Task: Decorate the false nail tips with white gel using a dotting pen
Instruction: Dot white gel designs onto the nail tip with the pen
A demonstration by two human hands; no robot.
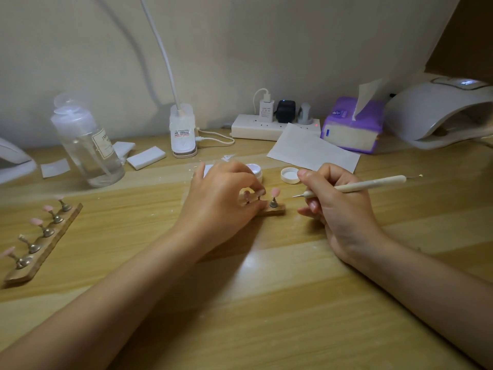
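Nail tip [275,191] upright on stand [274,209], bench [266,303] centre. Left hand [222,198] covers the stand's left part, fingers pinching a post there. Right hand [334,206] at 3 o'clock grips pen [357,186], tip pointing left, just clear of the nail. Open gel pot [254,170] at 12, cap [290,175] beside it. Second stand [42,241] at 9.

— Where does the view sit?
— On the person's head, looking forward and down, close over the desk [266,303].
— And beyond?
— The wall [240,49] fills the frame's upper part.
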